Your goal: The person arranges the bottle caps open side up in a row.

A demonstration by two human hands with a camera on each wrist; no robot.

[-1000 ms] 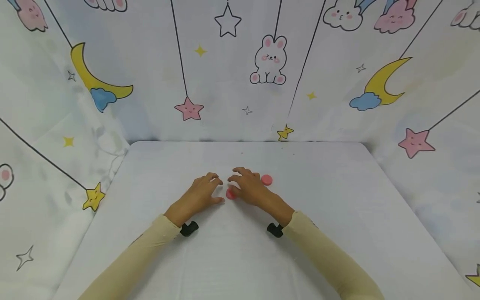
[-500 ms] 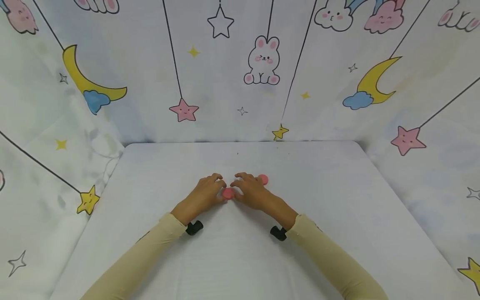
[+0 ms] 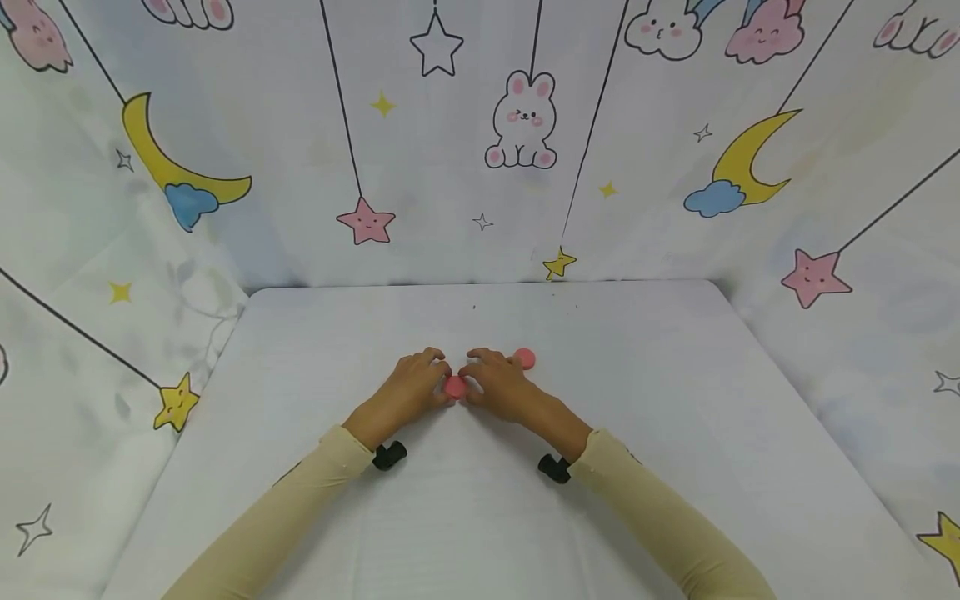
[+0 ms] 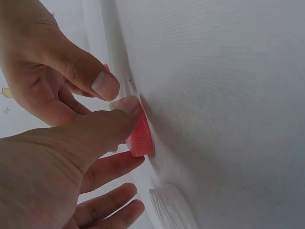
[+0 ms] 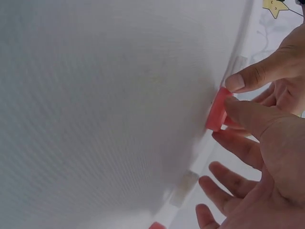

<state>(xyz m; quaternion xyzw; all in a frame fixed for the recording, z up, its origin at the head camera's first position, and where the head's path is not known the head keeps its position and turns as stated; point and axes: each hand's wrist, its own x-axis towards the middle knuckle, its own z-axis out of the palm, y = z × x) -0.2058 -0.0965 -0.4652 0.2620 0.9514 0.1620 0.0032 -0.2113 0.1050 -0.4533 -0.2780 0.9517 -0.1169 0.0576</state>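
Note:
A red, ridge-edged bottle cap (image 3: 455,387) sits between both hands at the middle of the white table. My left hand (image 3: 411,386) pinches it from the left, thumb (image 4: 127,105) on its upper side and forefinger at the opposite edge. From the other side, my right hand (image 3: 504,385) has its thumb and forefinger (image 5: 238,145) at the cap's rim, pinching it too; its other fingers spread loosely. A second red cap (image 3: 524,358) lies just beyond the right hand's knuckles.
A clear ridged plastic piece (image 4: 172,207) lies near the left fingers. The right wrist view shows another translucent piece (image 5: 185,188) on the white cloth (image 3: 465,517). Behind the table hangs a backdrop (image 3: 450,150) printed with stars, moons and a rabbit.
My left hand has come right to the cap and its fingers have closed on it. The right hand has shifted slightly, uncovering more of the cap. The view has panned a little.

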